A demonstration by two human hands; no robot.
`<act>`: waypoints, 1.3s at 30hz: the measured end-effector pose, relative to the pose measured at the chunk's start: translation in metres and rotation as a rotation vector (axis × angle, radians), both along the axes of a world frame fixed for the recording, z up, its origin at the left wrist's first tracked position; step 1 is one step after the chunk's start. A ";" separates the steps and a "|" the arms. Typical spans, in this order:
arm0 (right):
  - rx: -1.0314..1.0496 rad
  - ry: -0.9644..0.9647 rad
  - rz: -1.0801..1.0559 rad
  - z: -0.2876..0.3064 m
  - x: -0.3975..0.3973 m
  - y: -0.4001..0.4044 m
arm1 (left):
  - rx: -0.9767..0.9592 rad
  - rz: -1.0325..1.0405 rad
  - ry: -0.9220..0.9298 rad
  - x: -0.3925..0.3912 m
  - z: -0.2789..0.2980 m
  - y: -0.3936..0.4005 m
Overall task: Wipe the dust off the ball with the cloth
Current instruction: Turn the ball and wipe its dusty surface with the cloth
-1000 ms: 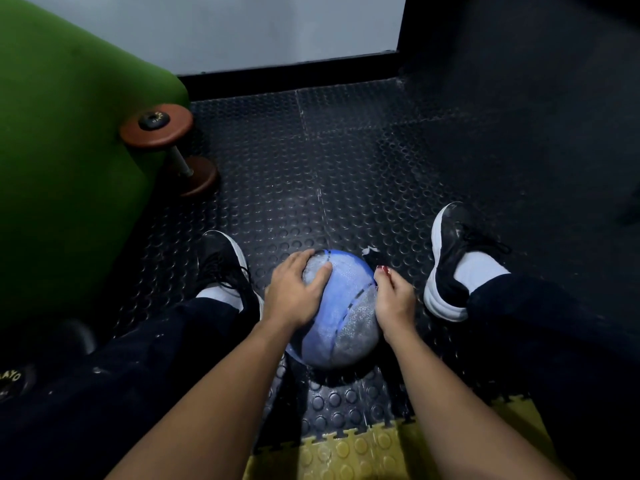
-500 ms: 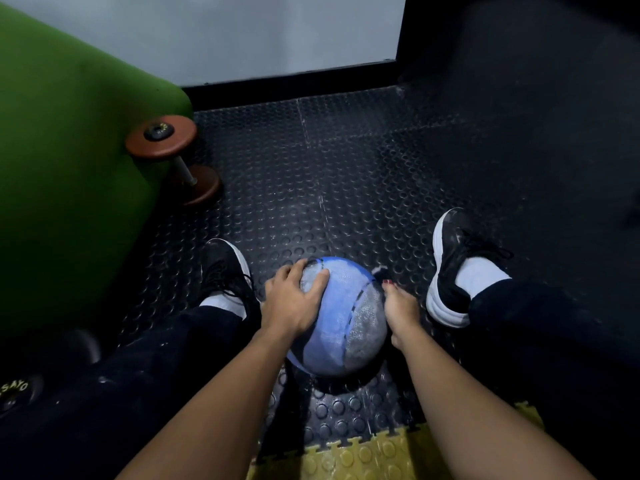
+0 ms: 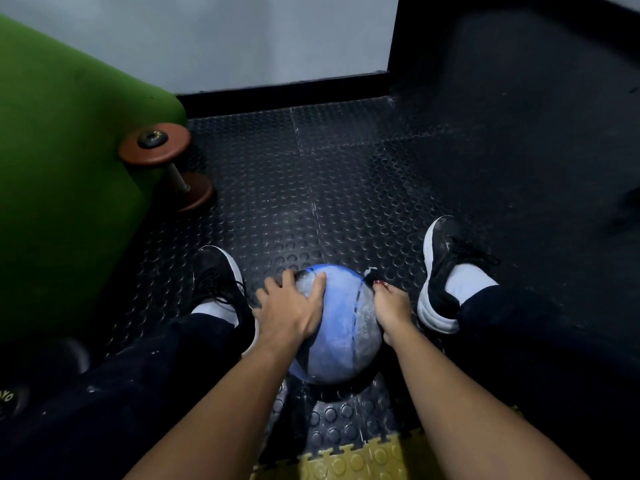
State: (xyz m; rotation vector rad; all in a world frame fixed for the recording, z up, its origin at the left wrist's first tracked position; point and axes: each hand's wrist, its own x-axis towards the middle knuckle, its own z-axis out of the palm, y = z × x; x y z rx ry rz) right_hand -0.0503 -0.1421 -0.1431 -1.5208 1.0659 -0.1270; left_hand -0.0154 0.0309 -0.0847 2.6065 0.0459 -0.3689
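Fingers first, from the head view, the only one: on the left hand (image 3: 291, 310) spread wide and laid flat over the near-left top of the ball (image 3: 341, 327), pressing rather than clutching; on the right hand (image 3: 393, 311) curled in against the ball's right flank, with a red nail showing at the far edge. Cannot tell whether that curl pinches anything. Just beyond those fingertips, a small dark scrap with a pale edge (image 3: 371, 272), possibly the cloth, too small and dim to be sure. As for the ball: blue, grey with dust over the top and right side, sitting on the black studded floor mat (image 3: 311, 202) between the left shoe (image 3: 221, 271) and the right shoe (image 3: 446, 268), near a yellow mat (image 3: 346, 462). Likely trouble from here: rolling far or sideways across the mat under an uneven wiping push, since held only by a flat palm and no cradle; once loose, probably heading left toward the dumbbell (image 3: 166, 168) beside the green pad (image 3: 69, 168). Also smearing dust by bare palm instead of lifting it, if wiping without cloth properly in hand. Also missing the underside, hidden against the floor, unless turned over with care.
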 end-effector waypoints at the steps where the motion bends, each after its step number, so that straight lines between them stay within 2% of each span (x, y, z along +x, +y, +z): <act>1: -0.041 -0.012 0.025 0.001 0.000 -0.001 | 0.014 -0.080 -0.075 0.000 0.000 0.001; 3: -0.070 -0.060 0.054 -0.002 -0.007 -0.002 | -0.035 -0.304 -0.182 0.004 -0.004 0.008; 5: -0.020 -0.044 0.098 -0.008 -0.012 -0.005 | -0.128 -0.398 -0.121 0.008 -0.008 0.013; 8: 0.027 -0.033 0.133 -0.008 -0.005 -0.010 | -0.169 -0.330 -0.089 0.014 -0.016 0.012; 13: 0.009 -0.169 0.050 0.002 -0.005 -0.003 | -0.261 -0.151 -0.082 0.022 -0.028 0.009; 18: 0.008 -0.104 0.035 -0.004 -0.018 -0.003 | -0.247 -0.152 -0.088 0.015 -0.027 0.009; 22: 0.013 -0.241 0.050 0.006 -0.009 -0.001 | -0.256 -0.113 -0.088 0.016 -0.027 0.007; 28: 0.013 -0.104 0.033 -0.009 -0.027 0.000 | -0.273 -0.086 -0.069 0.015 -0.025 0.007; 33: -0.030 -0.247 -0.041 -0.005 -0.011 0.009 | -0.299 -0.015 -0.071 0.017 -0.024 0.006; 39: -0.024 -0.077 0.068 -0.004 0.002 0.003 | -0.324 0.053 -0.027 0.012 -0.018 0.011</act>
